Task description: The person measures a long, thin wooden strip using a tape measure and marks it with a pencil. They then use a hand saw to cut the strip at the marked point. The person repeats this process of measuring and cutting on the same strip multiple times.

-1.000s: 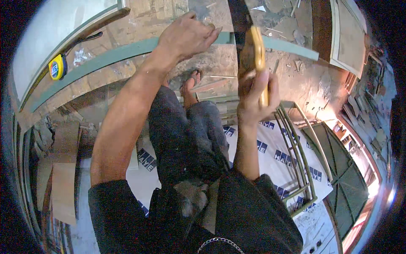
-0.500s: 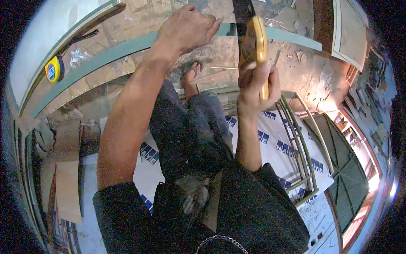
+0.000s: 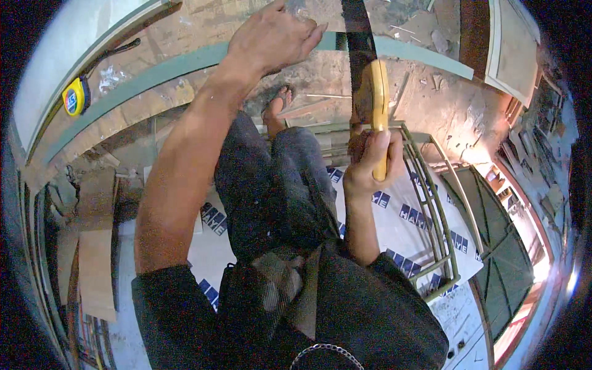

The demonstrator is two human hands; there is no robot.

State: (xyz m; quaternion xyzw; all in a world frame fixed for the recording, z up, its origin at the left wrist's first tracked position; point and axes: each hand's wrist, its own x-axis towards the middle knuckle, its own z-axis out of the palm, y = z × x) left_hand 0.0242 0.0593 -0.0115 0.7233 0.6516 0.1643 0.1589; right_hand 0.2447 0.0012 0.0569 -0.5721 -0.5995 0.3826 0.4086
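Right grip (image 3: 375, 154) is clamping round the yellow handle (image 3: 380, 92) of a saw; its dark blade (image 3: 361, 40) is pointing forward, long axis crossing the green strip (image 3: 416, 50). Left grip (image 3: 271, 40), nearer the strip, is lying over it, left of the blade; whether its fingers are pinching anything, I can't say.

Before you, the worn brown bench (image 3: 191, 34) carries a long green strip (image 3: 185, 67), a yellow tape measure (image 3: 73, 98) and a pale panel (image 3: 68, 52).
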